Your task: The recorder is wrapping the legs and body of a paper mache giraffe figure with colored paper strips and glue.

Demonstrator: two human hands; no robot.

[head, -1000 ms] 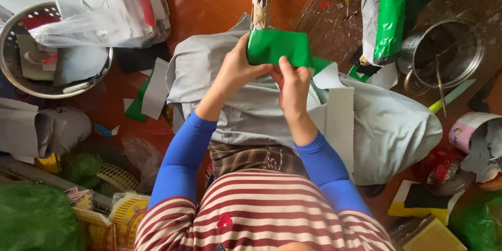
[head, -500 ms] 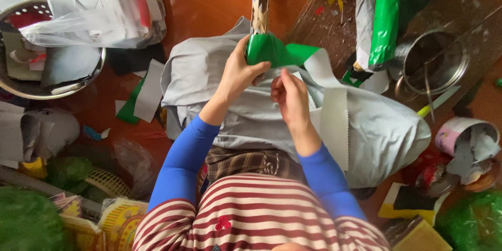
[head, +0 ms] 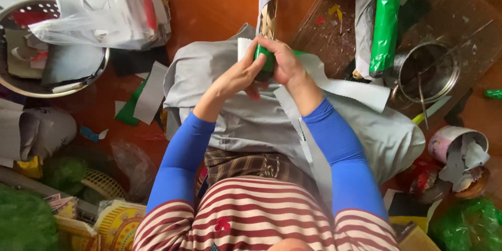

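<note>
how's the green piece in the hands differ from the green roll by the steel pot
The green piece is small, bunched tight and gripped by the left hand and right hand; the green roll is long, lies loose and untouched beside the steel pot. The roll looks glossy. Both are bright green.

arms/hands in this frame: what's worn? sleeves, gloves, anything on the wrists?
Both arms wear snug, bright blue sleeves running from the upper arm to just short of the wrist. Above them is a red-and-white striped shirt with a small red mark on the front. The left hand and right hand are bare: no gloves, and no watch or rings that I can see.
</note>
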